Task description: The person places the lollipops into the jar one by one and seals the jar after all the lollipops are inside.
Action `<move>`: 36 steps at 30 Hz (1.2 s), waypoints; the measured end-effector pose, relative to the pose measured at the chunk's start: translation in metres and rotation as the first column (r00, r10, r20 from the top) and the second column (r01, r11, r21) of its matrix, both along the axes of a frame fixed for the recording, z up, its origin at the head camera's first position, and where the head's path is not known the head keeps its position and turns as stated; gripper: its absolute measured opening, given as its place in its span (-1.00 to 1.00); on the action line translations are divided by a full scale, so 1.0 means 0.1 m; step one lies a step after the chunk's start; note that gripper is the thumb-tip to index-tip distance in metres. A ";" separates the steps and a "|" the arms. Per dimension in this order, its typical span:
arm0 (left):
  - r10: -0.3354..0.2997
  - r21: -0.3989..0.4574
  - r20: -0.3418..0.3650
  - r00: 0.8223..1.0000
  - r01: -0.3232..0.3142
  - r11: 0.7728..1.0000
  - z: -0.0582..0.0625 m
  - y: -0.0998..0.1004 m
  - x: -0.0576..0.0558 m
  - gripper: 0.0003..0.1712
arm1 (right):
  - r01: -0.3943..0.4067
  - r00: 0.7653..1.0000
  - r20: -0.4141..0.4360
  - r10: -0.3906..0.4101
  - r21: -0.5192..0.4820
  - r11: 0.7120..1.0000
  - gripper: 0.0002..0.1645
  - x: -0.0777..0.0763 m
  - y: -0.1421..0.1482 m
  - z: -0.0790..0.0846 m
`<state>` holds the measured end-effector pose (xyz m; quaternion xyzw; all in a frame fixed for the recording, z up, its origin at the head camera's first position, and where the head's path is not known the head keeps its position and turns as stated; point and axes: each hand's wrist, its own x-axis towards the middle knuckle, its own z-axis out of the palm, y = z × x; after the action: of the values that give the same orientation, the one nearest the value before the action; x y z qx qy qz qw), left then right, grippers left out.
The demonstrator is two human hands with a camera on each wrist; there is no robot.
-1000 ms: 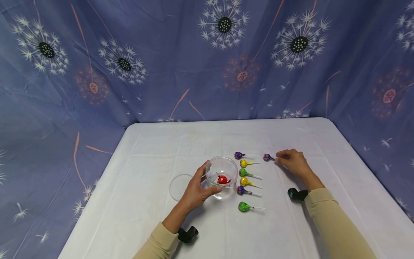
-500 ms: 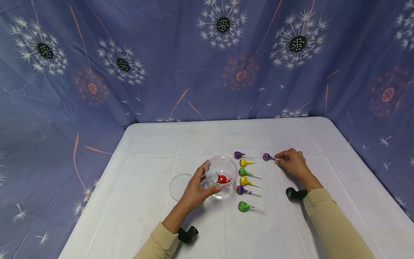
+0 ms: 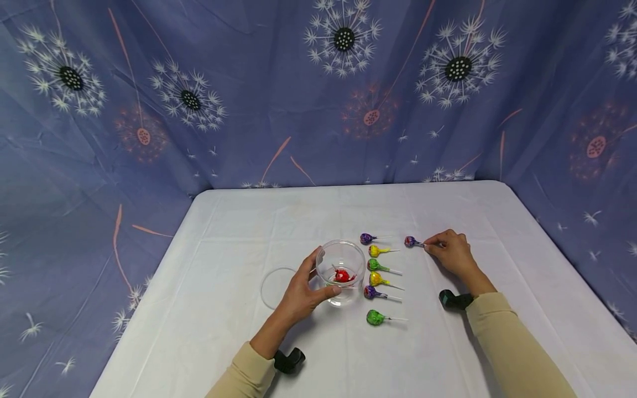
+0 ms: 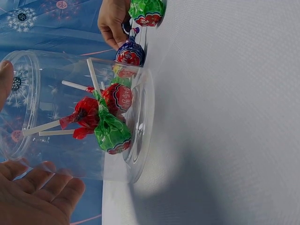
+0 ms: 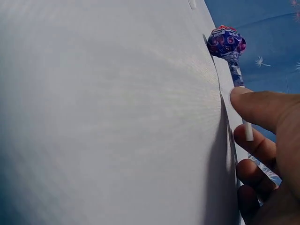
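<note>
Blue-violet drape hangs at back & both sides, w/ soft vert. folds. Print: lg. white dandelions w/ dark dotted centres, mostly up high; dimmer pink blooms lower down; thin pink stems; sm. white seeds scattered near the bottom & sides. Table has a white top w/ faint creases & rounded far corners; far edge sits near the drape. Light fairly even in the head view; L wrist view shows a soft-edged shadow on the white.
</note>
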<state>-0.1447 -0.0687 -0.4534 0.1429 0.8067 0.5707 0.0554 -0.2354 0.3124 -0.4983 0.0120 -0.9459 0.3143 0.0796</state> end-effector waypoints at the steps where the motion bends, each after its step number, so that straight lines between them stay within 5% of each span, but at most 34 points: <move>1: 0.000 0.000 -0.002 1.000 0.000 1.000 0.00 0.00 0.00 0.07 | 0.002 1.000 -0.004 -0.002 -0.007 1.000 -0.83 0.00 0.00 0.00; 11: 0.003 0.013 0.005 1.000 -0.003 1.000 0.04 0.00 0.02 0.05 | -0.026 0.993 -0.116 0.021 -0.044 0.999 -0.86 0.04 -0.05 0.10; 23: 0.009 0.013 0.006 1.000 -0.009 1.000 0.00 0.00 0.01 0.05 | -0.140 0.970 -0.215 0.117 -0.096 0.985 -0.88 0.17 -0.42 0.55; 32: 0.000 0.002 0.031 1.000 0.000 1.000 0.20 0.02 0.07 0.04 | -0.268 0.920 -0.325 0.218 -0.115 0.957 -0.92 0.25 -0.76 0.86; 36: 0.007 0.002 0.023 1.000 -0.007 1.000 0.14 0.01 0.05 0.05 | -0.331 0.891 -0.367 0.267 -0.123 0.936 -0.91 0.29 -0.92 0.99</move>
<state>-0.1399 -0.0677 -0.4396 0.1332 0.8060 0.5734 0.0626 -0.2059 0.2203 -0.3997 0.2052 -0.8712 0.4011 0.1950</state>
